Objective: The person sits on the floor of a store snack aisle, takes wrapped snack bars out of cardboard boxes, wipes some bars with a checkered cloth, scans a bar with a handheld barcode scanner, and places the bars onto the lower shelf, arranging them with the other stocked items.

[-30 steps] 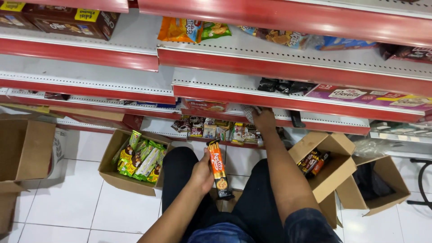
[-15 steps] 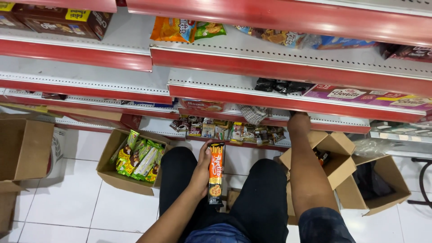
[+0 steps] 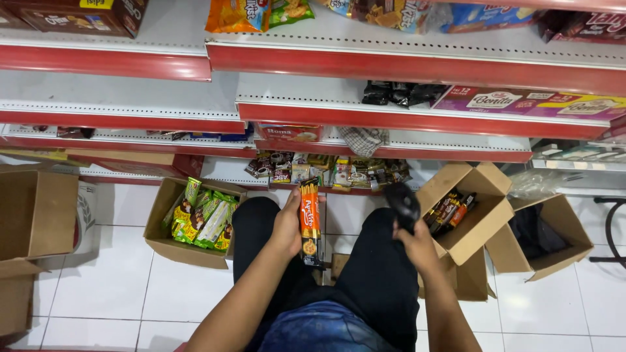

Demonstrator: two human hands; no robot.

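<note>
Upright, the orange biscuit pack (image 3: pixel 310 223) stands lengthwise in the left hand (image 3: pixel 287 225), clasped over the knees. Just beside it, the right hand (image 3: pixel 417 242) grips a black scanner (image 3: pixel 402 203), near the open carton (image 3: pixel 471 210).

This is a small grocery shop, seen from a stocking spot on the floor. Red-edged metal shelves (image 3: pixel 404 65) run across from ten to two o'clock, stacked in tiers and lined with snack bags (image 3: pixel 257 13), biscuit boxes (image 3: pixel 528 101) and small packets (image 3: pixel 326 171) — retail display, not a pantry. On the white tiled floor (image 3: pixel 111 287) stand open cardboard cartons of stock — one of green packs at nine o'clock (image 3: pixel 176 244), others at three o'clock (image 3: pixel 476 221).
</note>
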